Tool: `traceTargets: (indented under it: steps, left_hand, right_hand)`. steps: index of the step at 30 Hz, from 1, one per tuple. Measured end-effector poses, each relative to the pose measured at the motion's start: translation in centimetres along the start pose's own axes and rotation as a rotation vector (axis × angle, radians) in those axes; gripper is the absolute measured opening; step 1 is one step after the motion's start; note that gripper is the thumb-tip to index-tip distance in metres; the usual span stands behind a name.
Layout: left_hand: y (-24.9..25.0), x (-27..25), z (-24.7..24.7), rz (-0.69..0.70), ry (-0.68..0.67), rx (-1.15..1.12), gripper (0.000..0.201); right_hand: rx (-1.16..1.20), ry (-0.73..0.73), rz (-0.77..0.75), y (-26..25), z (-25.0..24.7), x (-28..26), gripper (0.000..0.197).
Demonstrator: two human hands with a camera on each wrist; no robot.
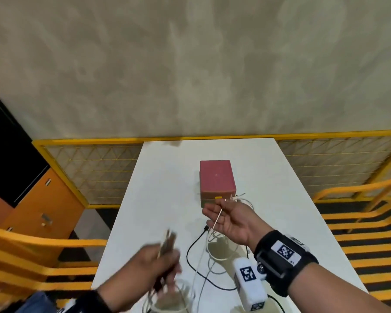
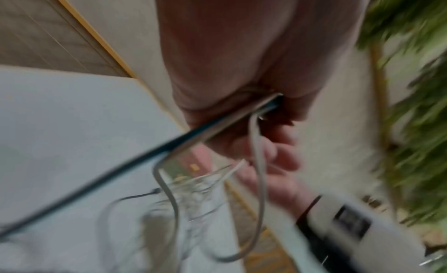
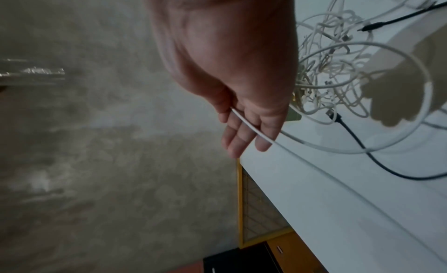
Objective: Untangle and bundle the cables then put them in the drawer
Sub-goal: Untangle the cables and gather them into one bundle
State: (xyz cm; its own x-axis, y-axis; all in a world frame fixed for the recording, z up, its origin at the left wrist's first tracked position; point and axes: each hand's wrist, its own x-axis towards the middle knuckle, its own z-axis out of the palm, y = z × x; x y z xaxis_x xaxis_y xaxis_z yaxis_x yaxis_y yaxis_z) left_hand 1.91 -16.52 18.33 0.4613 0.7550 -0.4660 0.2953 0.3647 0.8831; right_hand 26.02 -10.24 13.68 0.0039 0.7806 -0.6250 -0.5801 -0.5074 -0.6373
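Note:
A small pink drawer box stands mid-table with its drawer closed. My right hand is raised palm up just in front of it. Its fingers are nearly straight, and a white cable crosses them, caught at the thumb. The right wrist view shows that cable running from the thumb crease down to a white tangle beside the box. My left hand, blurred, grips a bunch of cables low at the near left. In the left wrist view a black cable and grey-white loops hang from its fist.
The white table carries a black cable and loose white loops between my hands. An orange cabinet with a black panel stands to the left. Yellow mesh fencing runs behind the table, and yellow rails flank both sides.

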Motion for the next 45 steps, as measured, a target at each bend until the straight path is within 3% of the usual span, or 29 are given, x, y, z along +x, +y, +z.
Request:
traceTargets:
  steps: [3,6,9,13,17,21,22,24,25,27,29,32,36,40,42,45]
  left_hand:
    - [2.6,4.0,2.3,0.223,0.312,-0.071,0.024]
    - [3.6,8.5,3.9,0.298,0.355,0.012,0.012]
    - [2.0,10.9,4.3,0.257,0.398,0.073,0.019]
    - [-0.1,11.6,4.5,0.235,0.313,0.112,0.016]
    - [-1.8,8.7,3.8,0.175,0.123,0.191,0.016]
    - [-4.4,3.9,2.1,0.025,-0.167,0.527,0.014]
    - [-4.9,3.0,1.6,0.011,-0.204,0.7,0.015]
    - [-5.1,1.4,0.8,0.002,-0.155,0.965,0.018]
    - [-5.0,1.0,0.5,0.011,-0.142,0.955,0.022]
    - [-5.0,1.4,0.0,-0.011,-0.081,0.552,0.031]
    - [-4.3,3.3,-0.1,0.025,0.156,0.1,0.033]
    - [-1.4,7.1,1.2,0.157,0.341,-0.061,0.034]
    - [-0.3,10.6,4.7,0.203,0.261,-0.064,0.012]
    - [-2.1,10.8,5.4,0.126,0.236,-0.103,0.019]
    - [-3.1,9.7,4.8,0.03,0.104,-0.039,0.015]
    - [-5.4,6.9,2.9,-0.079,-0.141,0.094,0.015]
  right_hand:
    - [-0.015,-0.074,0.013,1.7,0.5,-0.3,0.019]
    - [0.05,-0.143,0.006,2.6,1.0,-0.8,0.024]
    - [0.113,-0.141,0.014,2.8,1.0,-0.9,0.027]
    - [0.134,-0.119,0.056,2.9,1.0,-0.6,0.03]
    - [0.071,-0.079,0.102,1.7,0.8,0.5,0.021]
    - [0.082,-0.066,0.122,0.1,0.0,1.5,0.025]
    - [0.084,-0.064,0.119,0.0,-0.2,1.7,0.025]
    - [0.099,-0.052,0.101,0.2,-0.5,1.9,0.022]
    - [0.102,-0.05,0.092,0.3,-0.7,2.0,0.021]
    - [0.08,-0.05,0.083,1.0,-1.0,1.9,0.02]
    - [0.037,-0.056,0.101,2.1,-1.1,1.8,0.02]
    - [0.005,-0.099,0.113,3.6,-0.5,1.2,0.018]
    - [0.106,-0.212,0.078,4.5,0.8,0.0,0.03]
    - [0.095,-0.162,0.123,4.0,0.3,0.1,0.024]
    - [0.13,-0.098,0.135,3.2,-0.3,1.0,0.017]
    - [0.103,-0.065,0.129,2.3,-1.3,2.1,0.022]
